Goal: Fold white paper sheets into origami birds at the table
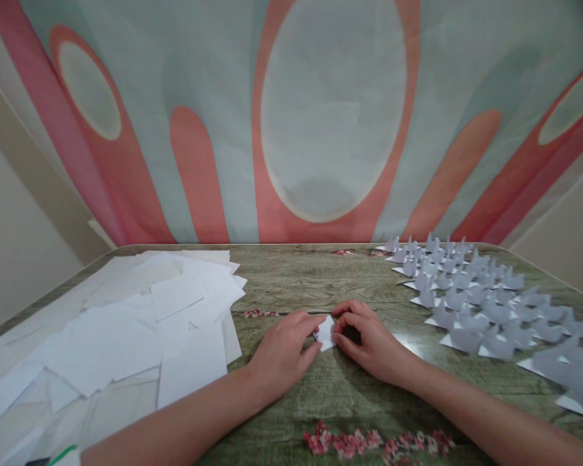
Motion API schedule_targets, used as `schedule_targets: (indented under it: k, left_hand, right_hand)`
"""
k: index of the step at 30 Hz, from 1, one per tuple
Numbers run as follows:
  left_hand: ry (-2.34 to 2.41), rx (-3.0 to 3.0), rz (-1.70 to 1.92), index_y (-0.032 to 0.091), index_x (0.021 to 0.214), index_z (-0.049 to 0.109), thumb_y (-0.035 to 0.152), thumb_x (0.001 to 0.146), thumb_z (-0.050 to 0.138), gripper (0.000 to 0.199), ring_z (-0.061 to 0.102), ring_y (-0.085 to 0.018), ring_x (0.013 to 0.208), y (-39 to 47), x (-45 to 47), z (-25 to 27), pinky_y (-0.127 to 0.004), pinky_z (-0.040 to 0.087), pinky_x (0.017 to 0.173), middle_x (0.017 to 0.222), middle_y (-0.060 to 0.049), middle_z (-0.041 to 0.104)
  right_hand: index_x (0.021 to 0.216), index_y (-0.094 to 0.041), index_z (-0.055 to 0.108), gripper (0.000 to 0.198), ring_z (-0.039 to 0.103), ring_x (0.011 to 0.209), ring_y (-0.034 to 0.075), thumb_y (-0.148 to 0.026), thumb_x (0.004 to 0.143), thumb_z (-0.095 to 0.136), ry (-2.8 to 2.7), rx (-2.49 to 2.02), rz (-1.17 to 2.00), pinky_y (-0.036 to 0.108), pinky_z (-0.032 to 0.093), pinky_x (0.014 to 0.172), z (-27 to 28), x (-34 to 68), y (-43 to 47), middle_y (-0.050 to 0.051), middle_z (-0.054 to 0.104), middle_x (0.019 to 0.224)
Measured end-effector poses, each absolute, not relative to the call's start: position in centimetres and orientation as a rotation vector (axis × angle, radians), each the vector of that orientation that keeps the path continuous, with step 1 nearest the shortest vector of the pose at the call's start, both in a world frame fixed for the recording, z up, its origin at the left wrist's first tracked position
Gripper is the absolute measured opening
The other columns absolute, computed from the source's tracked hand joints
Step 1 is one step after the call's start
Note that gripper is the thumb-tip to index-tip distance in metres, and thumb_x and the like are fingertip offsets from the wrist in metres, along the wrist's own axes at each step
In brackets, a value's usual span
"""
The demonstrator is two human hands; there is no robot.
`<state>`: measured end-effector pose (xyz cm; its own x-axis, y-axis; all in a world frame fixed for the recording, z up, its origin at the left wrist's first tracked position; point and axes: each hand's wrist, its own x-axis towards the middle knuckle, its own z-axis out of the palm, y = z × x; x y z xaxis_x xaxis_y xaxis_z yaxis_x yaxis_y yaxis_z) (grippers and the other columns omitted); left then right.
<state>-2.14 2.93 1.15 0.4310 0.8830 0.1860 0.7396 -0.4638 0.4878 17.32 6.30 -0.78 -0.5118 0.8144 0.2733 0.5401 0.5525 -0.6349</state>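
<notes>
A small folded piece of white paper (pixel 326 334) is between my two hands, just above or on the table near its middle. My left hand (pixel 287 349) pinches its left edge between thumb and fingers. From the other side, my right hand (pixel 366 338) grips the right edge, with the fingertips curled onto it. Parts of the paper's edges are hidden behind the fingertips, and its exact folded shape is too small to make out.
Loose white paper sheets (pixel 194 353) lie in an overlapping heap on the left. Rows of folded white paper figures (pixel 498 314) with upright points stand on the right. The wood-patterned table (pixel 291 285) has printed pink flowers and meets a patterned wall covering (pixel 214 194) behind.
</notes>
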Motion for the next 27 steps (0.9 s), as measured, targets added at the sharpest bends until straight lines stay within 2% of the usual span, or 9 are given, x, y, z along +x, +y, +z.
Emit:
schedule_targets:
  k: [6,15,27]
  left_hand:
    - [1.350,2.112,0.785,0.023,0.112,0.057,0.012,0.075,0.059,0.038,0.052,-0.017,0.089,3.54,-2.08,0.65,-0.030,0.039,0.085,0.089,0.000,0.062]
    - [1.469,2.090,0.756,0.026,0.110,0.057,0.014,0.073,0.061,0.039,0.052,-0.019,0.091,3.54,-1.88,0.92,-0.034,0.031,0.088,0.087,0.003,0.064]
    - [1.514,2.280,0.677,0.024,0.106,0.056,0.015,0.079,0.054,0.029,0.050,-0.018,0.087,3.26,-1.71,1.28,-0.038,0.029,0.092,0.082,0.003,0.061]
  right_hand:
    - [0.075,-0.020,0.059,0.005,0.049,0.097,0.020,-0.015,0.075,0.057,-2.246,-1.089,0.663,0.037,0.037,0.085,-0.71,17.36,6.30,0.005,0.053,0.100]
    - [0.076,-0.020,0.060,0.006,0.049,0.096,0.020,-0.015,0.076,0.057,-2.259,-1.103,0.668,0.037,0.037,0.084,-0.65,17.32,6.32,0.005,0.053,0.100]
    - [0.073,-0.019,0.061,0.008,0.050,0.095,0.022,-0.013,0.073,0.056,-2.264,-1.122,0.666,0.039,0.038,0.084,-0.43,17.04,6.40,0.006,0.054,0.099]
